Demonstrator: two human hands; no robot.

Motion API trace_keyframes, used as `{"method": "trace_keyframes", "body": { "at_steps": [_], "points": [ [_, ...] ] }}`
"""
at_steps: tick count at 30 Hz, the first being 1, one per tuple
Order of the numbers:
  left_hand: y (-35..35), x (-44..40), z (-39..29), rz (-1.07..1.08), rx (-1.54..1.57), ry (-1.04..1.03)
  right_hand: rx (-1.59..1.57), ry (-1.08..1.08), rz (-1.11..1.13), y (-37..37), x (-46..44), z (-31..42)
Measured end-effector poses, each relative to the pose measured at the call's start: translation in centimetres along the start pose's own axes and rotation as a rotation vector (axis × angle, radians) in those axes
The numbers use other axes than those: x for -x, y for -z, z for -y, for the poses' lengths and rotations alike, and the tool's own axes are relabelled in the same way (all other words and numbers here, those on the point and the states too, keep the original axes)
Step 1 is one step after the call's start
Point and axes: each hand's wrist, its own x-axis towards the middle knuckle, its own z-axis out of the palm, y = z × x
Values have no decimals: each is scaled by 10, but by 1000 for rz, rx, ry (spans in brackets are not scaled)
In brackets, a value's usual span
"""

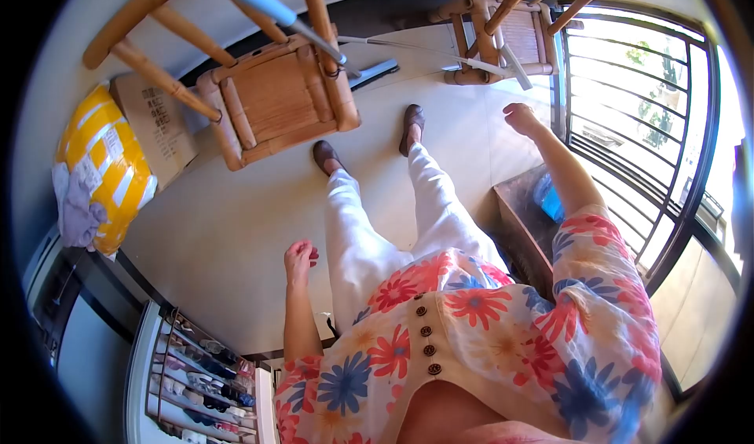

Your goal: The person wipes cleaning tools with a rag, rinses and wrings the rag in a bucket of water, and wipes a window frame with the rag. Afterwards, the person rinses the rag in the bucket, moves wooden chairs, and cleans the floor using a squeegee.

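Note:
My left hand (300, 257) hangs beside my left thigh, its fingers loosely bent and apart with nothing visible in them. My right hand (520, 119) is raised out to the right with curled fingers, and I see nothing in it. Beyond it, a pale stick-like piece (515, 68) hangs by a bamboo chair (525, 43), apart from the hand. Nearer the left stands a larger bamboo chair (279, 102). A blue-handled pole (259, 0) passes in front of that chair, and a squeegee-like head (375, 73) lies on the floor behind it.
A yellow-and-white striped package (106, 173) and a cardboard box (155, 126) stand at the left. Shoes fill a rack (206, 381) at lower left. A dark-topped box (522, 216) with a blue item (548, 197) stands by the barred window (628, 106) on the right.

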Motion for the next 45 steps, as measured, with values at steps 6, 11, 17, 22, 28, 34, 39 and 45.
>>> {"method": "trace_keyframes", "body": {
  "at_steps": [6,11,17,22,28,34,39,45],
  "points": [
    [-68,10,15,-70,-5,71,-468,-273,251,17,-30,-7],
    [-105,14,6,-97,43,112,-874,-359,207,2,-74,-29],
    [-103,-8,-51,-142,130,-41,-1048,-274,347,-33,-88,-22],
    [-120,-32,-261,-162,221,-596,-1056,-210,585,-56,-41,24],
    [-148,-49,-377,-61,312,-764,-1173,-149,703,-52,4,56],
    [-206,-15,-344,-32,147,-811,-1545,-59,893,-9,46,93],
    [-309,53,-284,137,-117,-837,-1795,-99,1048,33,77,101],
    [-355,104,-277,538,-813,-1094,-1868,-189,1011,56,111,37]
  ]
}}
